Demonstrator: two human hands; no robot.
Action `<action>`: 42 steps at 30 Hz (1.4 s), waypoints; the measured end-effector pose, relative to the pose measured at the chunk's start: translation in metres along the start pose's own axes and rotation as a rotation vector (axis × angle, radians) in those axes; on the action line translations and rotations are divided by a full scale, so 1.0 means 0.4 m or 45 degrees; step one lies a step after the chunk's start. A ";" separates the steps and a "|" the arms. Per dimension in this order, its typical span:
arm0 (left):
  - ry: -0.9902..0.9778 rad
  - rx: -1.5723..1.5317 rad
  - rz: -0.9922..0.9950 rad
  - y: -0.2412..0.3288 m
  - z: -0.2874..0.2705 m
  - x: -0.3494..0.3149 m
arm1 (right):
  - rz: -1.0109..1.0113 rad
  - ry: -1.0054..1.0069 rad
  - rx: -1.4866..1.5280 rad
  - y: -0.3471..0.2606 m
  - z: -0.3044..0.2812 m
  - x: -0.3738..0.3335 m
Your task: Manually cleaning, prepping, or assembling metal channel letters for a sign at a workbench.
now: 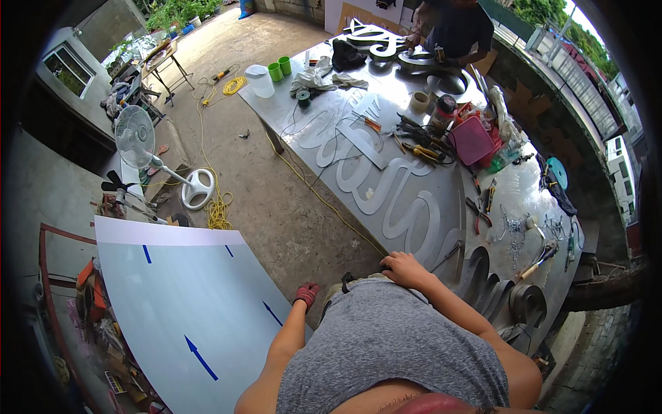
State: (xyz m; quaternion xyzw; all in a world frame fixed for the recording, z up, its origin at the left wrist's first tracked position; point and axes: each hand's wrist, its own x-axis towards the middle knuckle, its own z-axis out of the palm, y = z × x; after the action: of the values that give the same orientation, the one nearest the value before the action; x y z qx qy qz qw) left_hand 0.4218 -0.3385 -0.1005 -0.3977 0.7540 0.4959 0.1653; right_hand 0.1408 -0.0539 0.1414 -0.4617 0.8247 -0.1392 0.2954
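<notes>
My left hand (307, 293), in a red glove, hangs beside the large white sheet. Its fingers look curled, with nothing visible in them. My bare right hand (404, 270) rests at the near edge of the metal worktable (314, 181), fingers lying over the edge beside the end of a yellow cord (331, 212). Just beyond it lie flat, curved script-letter cutouts (412, 215) of grey sheet. To its right, bent metal strips (486, 293) stand on the table. The white sheet (186, 290) has blue arrows and marks on it.
Pliers (479, 215), cutters and a pink tray (472, 140) crowd the table's right side. Green cups (276, 71) stand at its far left. Another person (460, 31) works at the far end by raised metal letters (376, 40). A white fan (136, 136) and yellow cable (219, 210) occupy the floor.
</notes>
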 end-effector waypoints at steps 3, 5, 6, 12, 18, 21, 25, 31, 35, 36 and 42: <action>0.025 0.019 -0.009 0.015 -0.007 -0.006 | -0.001 0.018 0.004 0.001 0.000 -0.003; 0.072 0.005 0.006 0.001 -0.004 -0.001 | -0.004 0.018 -0.002 0.003 0.008 -0.005; 0.056 0.004 0.007 -0.005 -0.007 0.004 | -0.002 0.011 -0.009 0.008 0.010 -0.003; 0.037 -0.021 0.023 -0.005 0.003 0.002 | 0.038 0.019 0.007 0.008 0.019 -0.015; 0.034 0.006 0.008 -0.007 0.005 0.003 | 0.055 -0.006 0.031 0.013 0.029 -0.026; 0.019 0.020 0.011 0.012 0.001 -0.005 | 0.077 -0.018 0.028 0.017 0.038 -0.033; 0.003 0.047 0.032 -0.010 0.002 0.001 | 0.087 -0.038 0.045 0.004 0.031 -0.036; 0.035 0.053 0.050 -0.039 0.012 0.031 | 0.105 -0.022 0.046 0.006 0.034 -0.031; 0.021 0.010 0.015 -0.040 0.001 0.019 | 0.073 -0.033 0.042 -0.001 0.038 -0.015; 0.035 0.013 0.009 -0.042 -0.004 0.007 | 0.045 -0.047 0.037 -0.006 0.038 -0.011; 0.051 0.057 -0.045 -0.062 0.005 0.010 | 0.000 -0.049 0.063 -0.036 0.022 0.005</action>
State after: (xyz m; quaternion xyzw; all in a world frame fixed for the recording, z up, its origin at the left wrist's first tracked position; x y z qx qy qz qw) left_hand 0.4379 -0.3432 -0.1193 -0.4170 0.7610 0.4677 0.1677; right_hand 0.1551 -0.0630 0.1411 -0.4570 0.8152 -0.1506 0.3225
